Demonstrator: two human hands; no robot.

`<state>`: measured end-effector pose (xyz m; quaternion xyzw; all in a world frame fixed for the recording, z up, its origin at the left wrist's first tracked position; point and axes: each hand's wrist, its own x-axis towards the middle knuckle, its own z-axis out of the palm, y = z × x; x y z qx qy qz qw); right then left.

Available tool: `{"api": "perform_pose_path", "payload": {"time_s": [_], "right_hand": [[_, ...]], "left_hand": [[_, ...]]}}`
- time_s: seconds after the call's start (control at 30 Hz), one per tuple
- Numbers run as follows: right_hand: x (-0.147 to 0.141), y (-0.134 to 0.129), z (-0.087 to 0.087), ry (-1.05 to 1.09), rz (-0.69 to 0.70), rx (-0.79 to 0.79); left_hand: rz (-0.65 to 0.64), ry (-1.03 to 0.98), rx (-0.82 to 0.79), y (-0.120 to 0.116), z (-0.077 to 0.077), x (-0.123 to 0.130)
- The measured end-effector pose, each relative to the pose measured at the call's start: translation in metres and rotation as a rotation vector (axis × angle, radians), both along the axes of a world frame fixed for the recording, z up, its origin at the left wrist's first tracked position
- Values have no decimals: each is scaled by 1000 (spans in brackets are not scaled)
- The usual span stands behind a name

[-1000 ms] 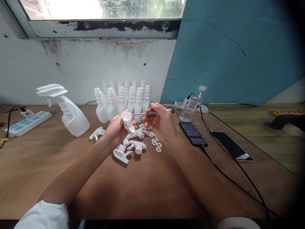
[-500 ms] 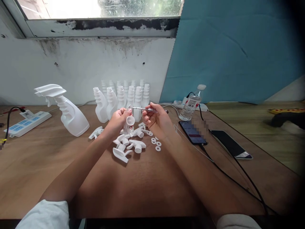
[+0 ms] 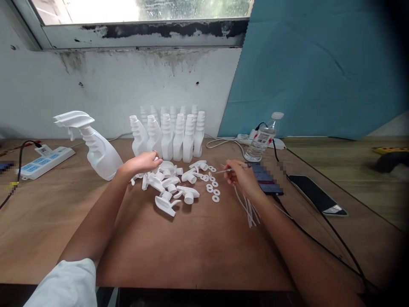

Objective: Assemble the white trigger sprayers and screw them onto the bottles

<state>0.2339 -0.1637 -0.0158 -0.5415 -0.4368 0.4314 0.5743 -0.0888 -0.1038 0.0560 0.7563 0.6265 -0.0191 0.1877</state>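
Note:
My left hand (image 3: 143, 163) is over the left side of a pile of white spray trigger heads (image 3: 188, 194). Its fingers are curled, and whatever may be between them is hidden. In my right hand (image 3: 240, 174) is a slim tool with a thin metal shaft (image 3: 220, 172), pointing left and held between thumb and fingers. The tool's tip is close to several white ring washers (image 3: 216, 198) scattered right of the heads. Thin clear tubes (image 3: 248, 211) lie on the table just below my right hand.
White bottles (image 3: 166, 140) without heads stand in rows by the wall. An assembled spray bottle (image 3: 102, 153) and a power strip (image 3: 47, 162) are at left. To the right are a water bottle (image 3: 258, 143), a lit phone (image 3: 266, 179), a dark phone (image 3: 315, 194) and cables.
The hands have moved apart: the left went down and left to the pile, the right went down and right with the tool. The spray head earlier held up in my left hand is no longer raised.

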Motion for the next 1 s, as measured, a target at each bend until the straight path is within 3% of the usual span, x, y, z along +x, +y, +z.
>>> {"api": "perform_pose_path", "payload": {"time_s": [0.1,0.2,0.4,0.53,0.67,0.83,1.0], "right_hand": [[12,5,-16,-261,-34,22],[19,10,-25,-312,-66,109],[23,15,-40,-563,22,160],[21,14,-39,-662,58,207],[21,9,-30,-665,-45,149],[18,1,-21,-470,-25,107],[5,-4,-17,-420,107,149]], "left_hand": [[-18,54,-56,6,-3,-6],[-36,89,-120,8,-5,-8],[-82,92,-138,11,-7,-8],[-97,70,-134,13,-8,-11],[-119,26,-107,10,-3,-16],[-106,-48,147,-22,35,-28],[54,-183,709,-60,77,-53]]}}
